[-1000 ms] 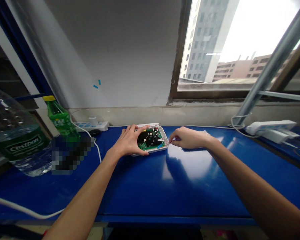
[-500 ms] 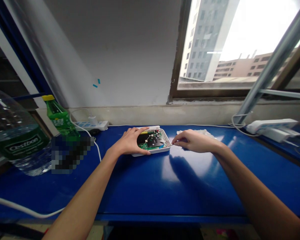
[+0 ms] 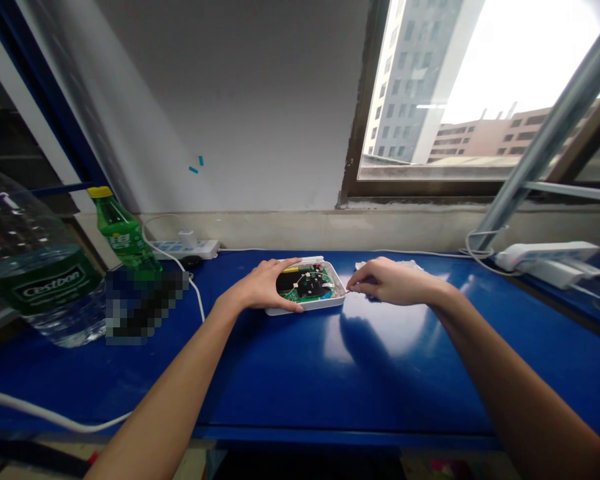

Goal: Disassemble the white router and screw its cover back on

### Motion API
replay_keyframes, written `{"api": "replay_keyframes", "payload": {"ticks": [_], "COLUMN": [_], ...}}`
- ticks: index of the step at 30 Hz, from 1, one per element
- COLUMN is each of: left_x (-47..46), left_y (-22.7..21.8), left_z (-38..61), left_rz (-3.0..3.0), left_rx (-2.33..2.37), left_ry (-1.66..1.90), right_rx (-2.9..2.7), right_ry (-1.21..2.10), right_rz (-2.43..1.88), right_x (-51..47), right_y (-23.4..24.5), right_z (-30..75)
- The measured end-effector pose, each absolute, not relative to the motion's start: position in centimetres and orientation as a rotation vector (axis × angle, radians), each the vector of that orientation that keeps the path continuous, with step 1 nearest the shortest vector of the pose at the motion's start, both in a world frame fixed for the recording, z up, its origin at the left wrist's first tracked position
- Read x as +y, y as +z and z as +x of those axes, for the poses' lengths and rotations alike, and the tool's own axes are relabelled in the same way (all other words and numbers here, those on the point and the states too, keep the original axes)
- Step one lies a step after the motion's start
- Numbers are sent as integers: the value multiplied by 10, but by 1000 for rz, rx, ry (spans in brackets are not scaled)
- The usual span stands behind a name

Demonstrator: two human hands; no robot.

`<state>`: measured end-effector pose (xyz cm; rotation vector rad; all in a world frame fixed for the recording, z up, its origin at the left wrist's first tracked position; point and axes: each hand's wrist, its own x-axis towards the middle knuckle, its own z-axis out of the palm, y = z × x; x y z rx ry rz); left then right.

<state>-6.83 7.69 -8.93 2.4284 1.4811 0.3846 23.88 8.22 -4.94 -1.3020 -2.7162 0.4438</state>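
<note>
Head view: two hands work over a shallow white plastic case [image 3: 305, 309], which lies on the blue counter [image 3: 300, 380] near its far edge, roughly central before the person. Inside the case sit a green circuit board [image 3: 291, 292] and a black disc [image 3: 304, 285], crossed by fine white wires. The left hand [image 3: 257, 287] spreads across the case's left side in a wide grip, thumb at the near rim and fingers over the far rim, pinning it in place. The right hand [image 3: 395, 281] reaches in from the other side with thumb and forefinger pressed together just past the right rim, seemingly pinching a thin white wire [image 3: 341, 289], though the strand is too fine to follow far. The step in hand looks like handling this wire at the rim; the next move would call for a small, steady pinch while the left hand keeps the case from sliding on the glossy surface. A clear plastic packet [image 3: 387, 265] lies just behind the right hand. Well to the left stand a green soda bottle [image 3: 123, 233] and a large Cestbon water bottle [image 3: 40, 280]. Against the earliest frame, the case sits squarer to the counter edge, and the packet shows more fully.
</note>
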Motion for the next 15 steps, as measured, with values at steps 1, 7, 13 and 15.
{"api": "replay_keyframes", "payload": {"ticks": [1, 7, 13, 15], "left_x": [77, 76, 79, 80], "left_y": [-89, -90, -94, -95], "left_z": [-68, -70, -72, -72], "left_rz": [2431, 2396, 2395, 2399], "left_rx": [1471, 1468, 1487, 1486], "left_ry": [389, 397, 410, 420], "right_rx": [-2724, -2750, -2740, -2703], "right_ry": [433, 391, 441, 422], "right_rz": [-1290, -1280, -1331, -1354], "right_x": [82, 77, 83, 84], "right_y": [-49, -45, -40, -39], "right_z": [239, 240, 241, 239]}}
